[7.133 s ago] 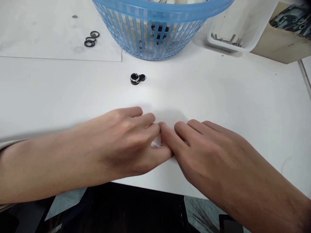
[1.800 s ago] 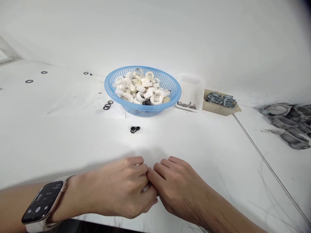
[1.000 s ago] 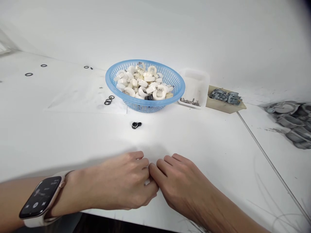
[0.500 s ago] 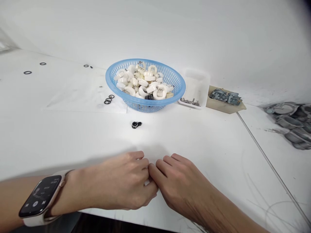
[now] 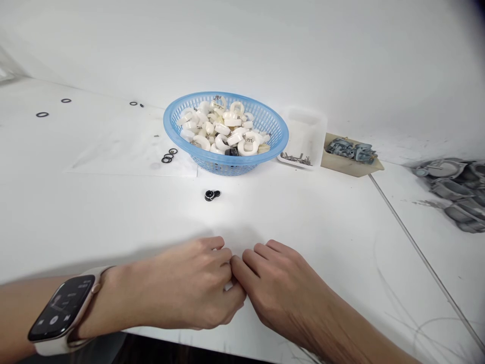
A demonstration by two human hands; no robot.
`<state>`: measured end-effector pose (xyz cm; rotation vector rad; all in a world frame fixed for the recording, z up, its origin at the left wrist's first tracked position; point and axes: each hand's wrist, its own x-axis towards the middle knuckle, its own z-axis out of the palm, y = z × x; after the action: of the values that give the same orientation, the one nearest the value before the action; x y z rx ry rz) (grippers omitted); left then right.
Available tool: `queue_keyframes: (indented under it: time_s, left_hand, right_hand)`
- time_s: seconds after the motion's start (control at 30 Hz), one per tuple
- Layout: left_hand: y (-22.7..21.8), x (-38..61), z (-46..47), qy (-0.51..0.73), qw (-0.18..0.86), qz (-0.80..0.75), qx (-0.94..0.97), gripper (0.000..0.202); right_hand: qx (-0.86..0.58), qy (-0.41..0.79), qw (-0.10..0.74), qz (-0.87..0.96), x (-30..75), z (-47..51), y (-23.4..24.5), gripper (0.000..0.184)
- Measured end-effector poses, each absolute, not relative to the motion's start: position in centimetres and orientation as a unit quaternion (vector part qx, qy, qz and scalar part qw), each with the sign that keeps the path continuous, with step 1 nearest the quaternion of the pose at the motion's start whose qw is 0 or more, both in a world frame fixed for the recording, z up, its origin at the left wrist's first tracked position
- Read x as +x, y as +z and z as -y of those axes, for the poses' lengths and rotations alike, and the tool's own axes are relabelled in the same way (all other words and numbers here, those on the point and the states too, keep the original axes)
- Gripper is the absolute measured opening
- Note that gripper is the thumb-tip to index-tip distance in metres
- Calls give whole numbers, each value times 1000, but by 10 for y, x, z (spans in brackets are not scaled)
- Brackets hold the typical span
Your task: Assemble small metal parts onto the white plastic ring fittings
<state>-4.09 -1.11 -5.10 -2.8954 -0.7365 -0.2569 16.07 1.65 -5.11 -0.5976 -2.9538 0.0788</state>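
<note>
My left hand (image 5: 193, 283), with a smartwatch (image 5: 62, 307) on its wrist, is closed near the table's front edge. My right hand (image 5: 275, 283) is closed beside it, and the fingertips of both meet. Whatever they pinch, if anything, is hidden behind the fingers. Just beyond them on the white table lies a small black ring-shaped part (image 5: 212, 195) with a short arm. Farther back stands a blue plastic basket (image 5: 280, 136) heaped with white ring-shaped plastic floats (image 5: 222, 129) that carry small metal pieces.
Black O-rings (image 5: 167, 157) lie left of the basket, some on a clear plastic sheet (image 5: 109, 151). To the right stand a white tray (image 5: 303, 124) of small metal pins and a beige box (image 5: 341, 168) of metal carburetor bodies. Grey metal bowls (image 5: 454, 189) lie far right.
Both hands keep the same closed pose with fingertips together. The view has shifted very slightly; nothing on the table has visibly moved.
</note>
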Motion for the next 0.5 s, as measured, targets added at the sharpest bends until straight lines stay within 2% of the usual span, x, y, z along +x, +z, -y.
queue_keyframes:
  time_s: [0.5]
  left_hand:
    - [-53, -43, 12, -80, 70, 246, -963, 14]
  right_hand:
    - [-193, 19, 67, 979, 160, -16, -50, 21]
